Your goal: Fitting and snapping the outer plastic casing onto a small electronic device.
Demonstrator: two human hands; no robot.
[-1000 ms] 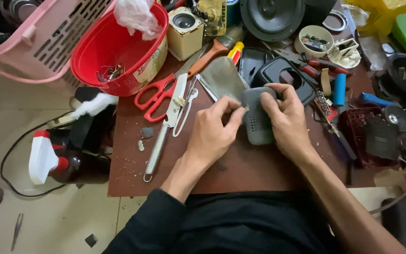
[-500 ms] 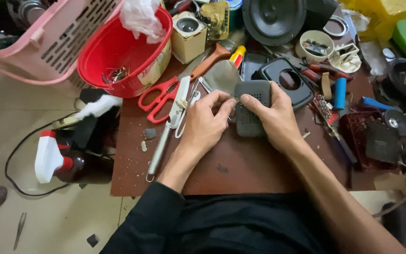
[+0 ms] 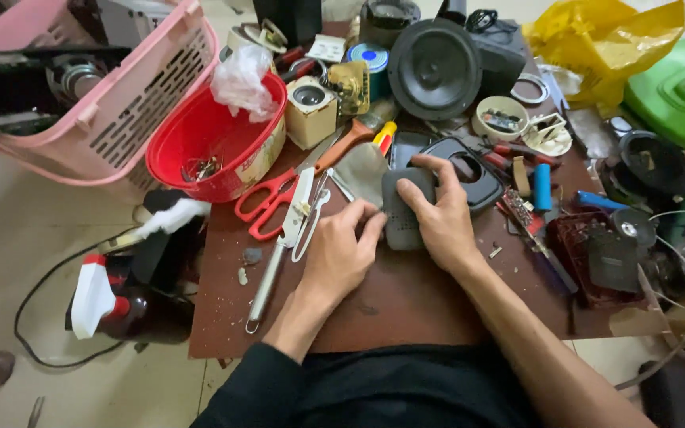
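A red bowl (image 3: 216,147) holding a crumpled plastic bag (image 3: 243,79) sits at the far left of a cluttered brown board (image 3: 406,301), beside a pink basket (image 3: 132,103). Red scissors (image 3: 267,202) lie near it; a black speaker (image 3: 435,67) stands farther back, a yellow bag (image 3: 604,43) far right.

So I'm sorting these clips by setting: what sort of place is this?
Likely a small electronics repair bench: a speaker cone, red scissors and loose parts crowd the brown board.

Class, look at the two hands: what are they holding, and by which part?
Both hold a small grey case lying on the table: left hand at its left edge, right hand over its top right side.
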